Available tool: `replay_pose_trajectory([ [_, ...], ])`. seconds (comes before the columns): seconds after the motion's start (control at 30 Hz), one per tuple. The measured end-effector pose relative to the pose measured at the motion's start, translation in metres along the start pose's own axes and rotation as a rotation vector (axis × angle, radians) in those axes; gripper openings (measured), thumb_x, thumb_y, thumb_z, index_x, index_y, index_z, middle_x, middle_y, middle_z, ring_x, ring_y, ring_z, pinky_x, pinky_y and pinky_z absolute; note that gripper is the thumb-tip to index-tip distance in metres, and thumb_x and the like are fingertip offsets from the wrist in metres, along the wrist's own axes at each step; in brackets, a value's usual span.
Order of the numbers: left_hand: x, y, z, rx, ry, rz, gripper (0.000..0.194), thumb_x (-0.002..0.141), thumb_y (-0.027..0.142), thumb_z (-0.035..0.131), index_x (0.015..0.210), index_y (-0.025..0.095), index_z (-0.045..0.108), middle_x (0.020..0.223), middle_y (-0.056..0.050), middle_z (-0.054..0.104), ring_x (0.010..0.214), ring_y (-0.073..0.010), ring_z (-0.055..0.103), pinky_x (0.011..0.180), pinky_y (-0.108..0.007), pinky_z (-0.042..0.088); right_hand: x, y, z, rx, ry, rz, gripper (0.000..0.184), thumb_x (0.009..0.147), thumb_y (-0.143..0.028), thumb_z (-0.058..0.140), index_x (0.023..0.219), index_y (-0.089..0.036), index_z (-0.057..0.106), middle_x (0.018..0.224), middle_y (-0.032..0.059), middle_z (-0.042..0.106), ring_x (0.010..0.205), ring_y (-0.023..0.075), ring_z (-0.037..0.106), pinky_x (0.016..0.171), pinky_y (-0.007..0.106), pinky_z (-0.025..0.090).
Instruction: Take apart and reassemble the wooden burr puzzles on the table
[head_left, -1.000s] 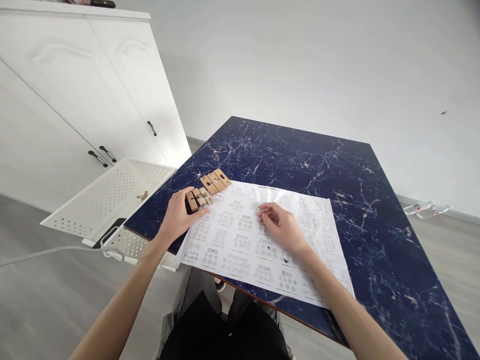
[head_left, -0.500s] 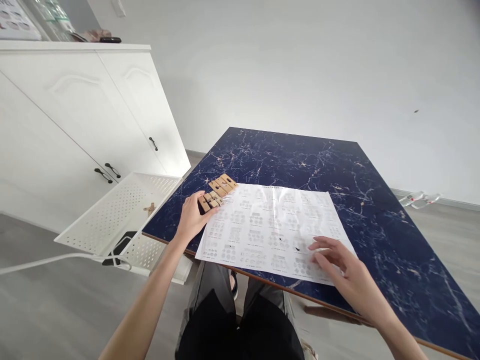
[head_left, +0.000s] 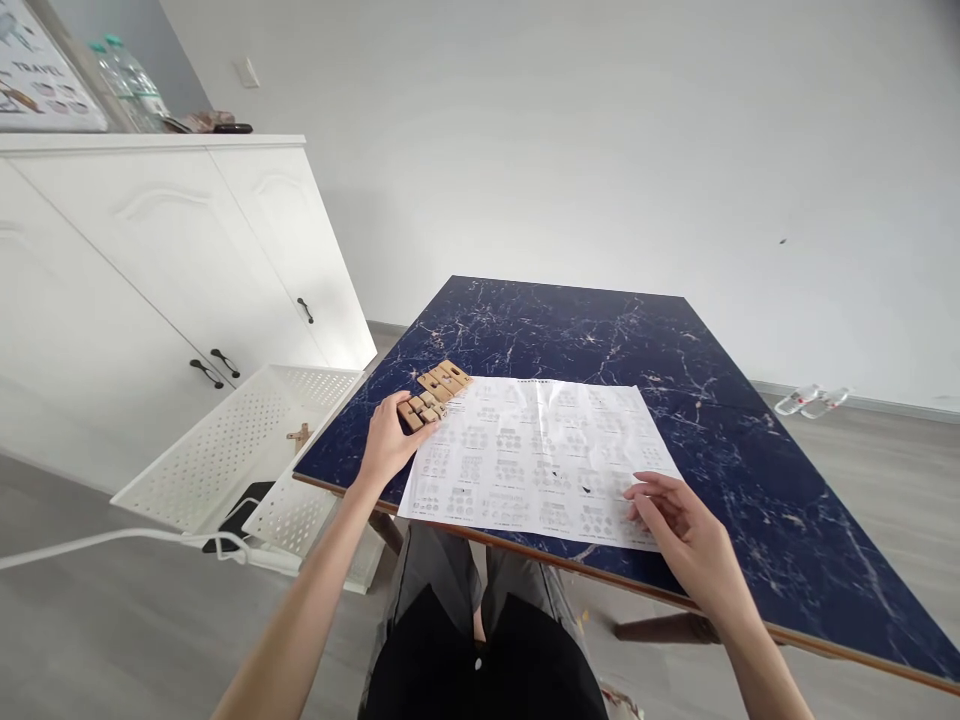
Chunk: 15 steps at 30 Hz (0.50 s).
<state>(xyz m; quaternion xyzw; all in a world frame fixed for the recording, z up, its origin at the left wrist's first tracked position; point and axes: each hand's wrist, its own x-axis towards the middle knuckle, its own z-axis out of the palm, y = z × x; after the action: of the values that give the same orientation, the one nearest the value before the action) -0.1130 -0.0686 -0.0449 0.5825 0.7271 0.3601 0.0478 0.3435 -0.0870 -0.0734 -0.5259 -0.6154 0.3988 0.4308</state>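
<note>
Our left hand [head_left: 388, 440] reaches over the left edge of the dark-blue, pale-veined, marble-patterned bench [head_left: 570, 335], its thumb and fingers clamped on a cluster of small, squared, light-brown wooden blocks [head_left: 422, 412]. We see that cluster near the bench's left edge, beside the left side of a large, white, creased paper sheet [head_left: 517, 455] printed with rows of small grey figures. Just beyond the blocks, by the sheet's far left corner, lie flat, light-brown wooden plates [head_left: 445, 380] with dark cut-outs. The sheet's near left corner comes right up to the near edge of the bench, while its near right corner lies a little in from that edge.

Our right hand [head_left: 686, 530] is at that near right corner, its fingers loosely bent and its thumb apart from them; we cannot tell whether it presses on the paper. Beyond the bench's left edge and lower down, we have a white, perforated, box-shaped bin [head_left: 206, 450] with a small brown wooden piece [head_left: 298, 437] and a flat black object [head_left: 238, 515] inside. Behind it stands a white panelled cabinet [head_left: 165, 260] with black handles, clear green-capped bottles [head_left: 131, 85] on its top
</note>
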Motion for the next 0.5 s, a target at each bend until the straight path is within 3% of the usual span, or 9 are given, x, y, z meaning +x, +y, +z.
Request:
replay_pose_trajectory([
  [0.5,-0.003,-0.0012,0.0004,-0.067,0.037,-0.027,0.078,0.079,0.06,0.086,0.139,0.023,0.055,0.14,-0.016,0.068,0.132,-0.0371,0.067,0.112,-0.051,0.054,-0.0027,0.002,0.0028,0.003,0.065,0.038,0.046,0.1,-0.061,0.069,0.123,-0.022,0.07,0.105,0.0112,0.079,0.09,0.0262,0.076,0.079,0.037,0.064],
])
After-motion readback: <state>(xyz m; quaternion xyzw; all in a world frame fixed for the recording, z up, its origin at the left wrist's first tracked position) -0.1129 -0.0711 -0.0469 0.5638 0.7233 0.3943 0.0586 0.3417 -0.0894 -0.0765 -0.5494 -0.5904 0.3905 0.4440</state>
